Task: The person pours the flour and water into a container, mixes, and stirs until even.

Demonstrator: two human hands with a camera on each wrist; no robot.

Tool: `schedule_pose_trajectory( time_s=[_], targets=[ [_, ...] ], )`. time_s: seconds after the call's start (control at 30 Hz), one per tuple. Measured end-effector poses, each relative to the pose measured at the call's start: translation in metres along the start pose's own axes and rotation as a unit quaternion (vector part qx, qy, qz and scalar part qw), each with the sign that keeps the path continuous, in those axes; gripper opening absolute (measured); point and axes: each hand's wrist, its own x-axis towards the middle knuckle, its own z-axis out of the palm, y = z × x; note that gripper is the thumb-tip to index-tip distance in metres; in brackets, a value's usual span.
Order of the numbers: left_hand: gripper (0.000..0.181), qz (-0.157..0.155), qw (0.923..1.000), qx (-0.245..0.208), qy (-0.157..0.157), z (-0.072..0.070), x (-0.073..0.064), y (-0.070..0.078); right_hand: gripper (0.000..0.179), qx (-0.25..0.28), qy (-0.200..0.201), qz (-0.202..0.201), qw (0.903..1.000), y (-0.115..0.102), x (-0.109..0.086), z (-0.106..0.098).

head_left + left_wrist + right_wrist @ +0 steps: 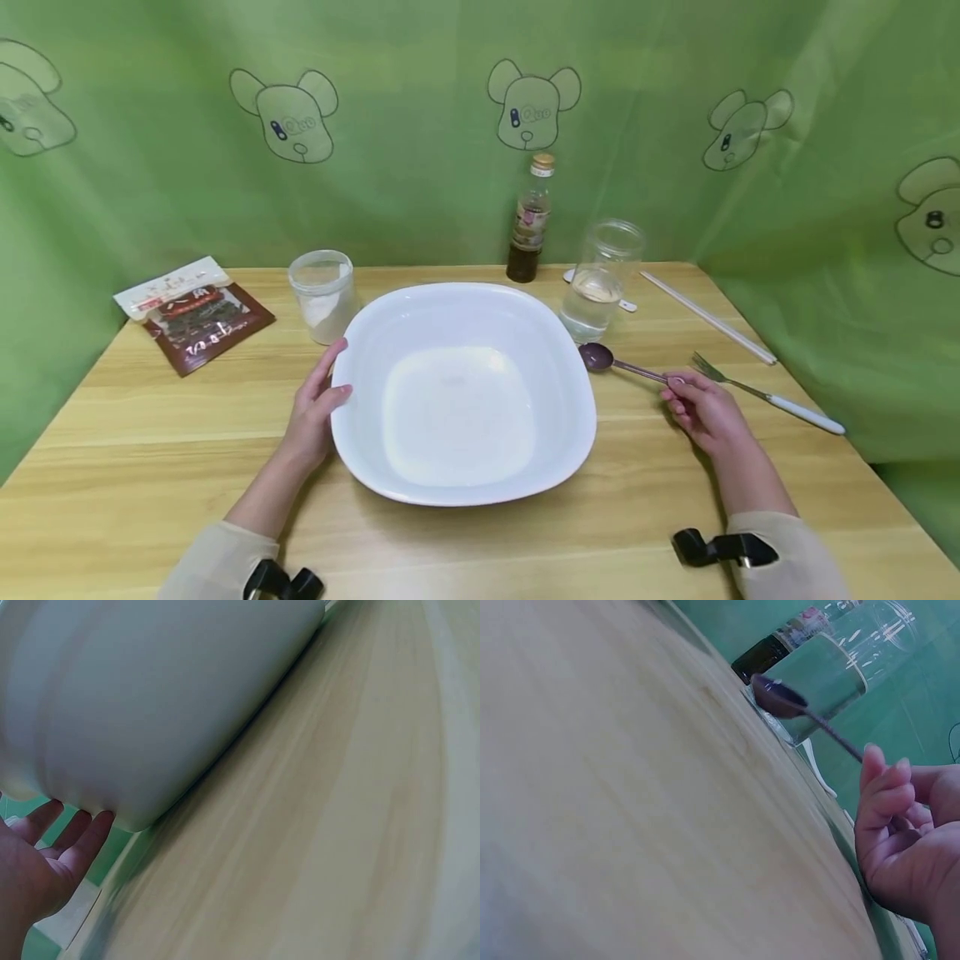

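Note:
A large white basin [558, 392] stands in the middle of the table. At its left edge my left hand [311, 417] holds it, thumb at the rim; in the left wrist view several fingertips of that hand [45, 874] touch the outer wall of the basin [150, 705]. My right hand [705, 407] pinches the handle end of a dark purple spoon [597, 357], whose bowl points left, beside the basin's right rim. The right wrist view shows the spoon [780, 700] in front of a glass jar [832, 690], above the table, with my right hand [907, 832] at its handle.
Behind the basin stand a plastic tub of white powder [326, 300], a brown sauce bottle [531, 221] and the jar of clear liquid [592, 300]. A brown-and-white packet [198, 317] lies far left. White chopsticks [708, 318] and a white-handled fork [768, 397] lie right.

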Motion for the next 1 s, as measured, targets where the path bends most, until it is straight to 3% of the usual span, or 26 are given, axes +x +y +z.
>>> schedule_pose_trajectory(
  time_s=[0.2, 0.5, 0.6, 0.8, 1.0],
  targets=[
    [0.056, -0.002, 1.0000, 0.004, 0.001, -0.0002, 0.0001, -0.0013, 0.020, -0.017, 0.009, 0.010, 0.9998, 0.0031, -0.0023, -0.0021],
    [0.056, 0.002, 1.0000, 0.008, 0.002, -0.0001, 0.0003, -0.0001, 0.015, -0.090, 0.046, 0.032, 0.9944, 0.0034, -0.0006, 0.0007],
    [0.056, 0.001, 1.0000, 0.008, 0.004, 0.0003, 0.0000, 0.0001, 0.012, -0.127, 0.073, 0.041, 0.9884, 0.0026, -0.0023, 0.0021],
    [0.056, -0.003, 0.9999, 0.007, 0.008, 0.0000, 0.0000, -0.0003, 0.022, -0.228, 0.112, 0.050, 0.9660, 0.0001, -0.0049, 0.0049],
    [0.057, -0.006, 0.9999, 0.009, 0.008, 0.0008, 0.0001, 0.0001, 0.021, -0.252, 0.118, 0.055, 0.9588, -0.0016, -0.0076, 0.0049]
  ],
)
